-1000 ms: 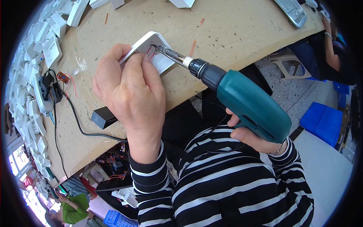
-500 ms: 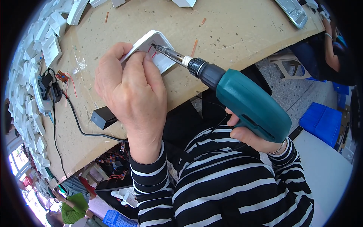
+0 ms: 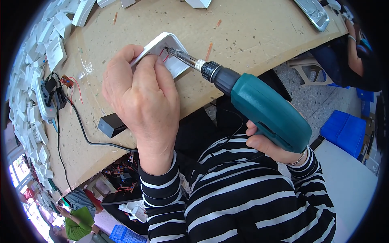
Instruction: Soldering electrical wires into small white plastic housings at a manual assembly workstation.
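My left hand (image 3: 142,91) grips a white plastic housing (image 3: 178,69) at its left wall, with the fingertips reaching inside. Thin red wires (image 3: 165,58) show in the housing; what the fingertips pinch there is hidden. In my right hand (image 3: 267,148) is a green, gun-shaped soldering iron (image 3: 271,111), held by its handle. Its dark metal tip points up and left into the housing, close to the red wires. Whether the tip touches them I cannot tell. A black box-shaped part (image 3: 111,125) lies on the table beside my left wrist.
White housings (image 3: 28,97) are heaped along the table's left edge. Nearer are a white power strip (image 3: 44,101), a small circuit board with red wires (image 3: 67,81) and a black cable (image 3: 87,139). A metal tray (image 3: 312,14) lies far right. People sit beyond the table.
Both hands, the housing and the soldering iron's tip have shifted very slightly to the right. The grips stay the same.
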Motion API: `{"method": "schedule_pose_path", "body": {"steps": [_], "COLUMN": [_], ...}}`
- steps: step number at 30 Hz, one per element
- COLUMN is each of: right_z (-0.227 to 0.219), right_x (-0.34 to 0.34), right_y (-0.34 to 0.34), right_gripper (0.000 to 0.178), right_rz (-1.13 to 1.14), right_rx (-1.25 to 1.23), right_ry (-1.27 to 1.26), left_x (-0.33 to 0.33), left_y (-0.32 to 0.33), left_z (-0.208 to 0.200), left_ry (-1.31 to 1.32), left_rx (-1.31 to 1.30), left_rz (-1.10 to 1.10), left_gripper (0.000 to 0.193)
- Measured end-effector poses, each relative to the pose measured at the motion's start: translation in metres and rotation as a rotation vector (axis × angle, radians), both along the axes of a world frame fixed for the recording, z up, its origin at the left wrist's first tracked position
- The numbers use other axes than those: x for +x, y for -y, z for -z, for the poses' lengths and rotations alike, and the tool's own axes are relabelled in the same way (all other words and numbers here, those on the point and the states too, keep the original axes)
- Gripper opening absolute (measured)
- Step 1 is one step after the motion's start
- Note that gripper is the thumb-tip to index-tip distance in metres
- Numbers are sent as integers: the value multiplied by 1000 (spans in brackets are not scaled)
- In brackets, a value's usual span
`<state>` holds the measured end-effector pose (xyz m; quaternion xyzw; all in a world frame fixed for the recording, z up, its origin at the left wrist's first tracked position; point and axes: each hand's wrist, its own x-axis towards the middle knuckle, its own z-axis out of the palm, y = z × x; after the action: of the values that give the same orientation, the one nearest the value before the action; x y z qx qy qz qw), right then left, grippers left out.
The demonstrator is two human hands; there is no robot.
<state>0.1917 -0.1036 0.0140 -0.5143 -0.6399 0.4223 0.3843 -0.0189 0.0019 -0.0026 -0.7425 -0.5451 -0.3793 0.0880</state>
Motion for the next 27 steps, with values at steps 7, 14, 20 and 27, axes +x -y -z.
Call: {"method": "schedule_pose_path", "body": {"steps": [7,14,20,27], "right_z": [1,4,8,8], "right_x": [-2,3,3,10], "right_y": [1,0,8,12], "right_gripper": [67,69,69,69], "right_rz": [23,-56,-14,-75], "right_rx": [17,106,55,165], "right_ry": [-37,92,30,95], "left_x": [1,1,1,-1], "left_y": [-1,0,0,2], "left_z": [0,-1,4,-3], "left_ry": [-4,-1,2,-4], "left_rx": [-5,0,6,6], "left_rz": [-9,-11,-5,-13], "left_gripper": [9,9,10,10]}}
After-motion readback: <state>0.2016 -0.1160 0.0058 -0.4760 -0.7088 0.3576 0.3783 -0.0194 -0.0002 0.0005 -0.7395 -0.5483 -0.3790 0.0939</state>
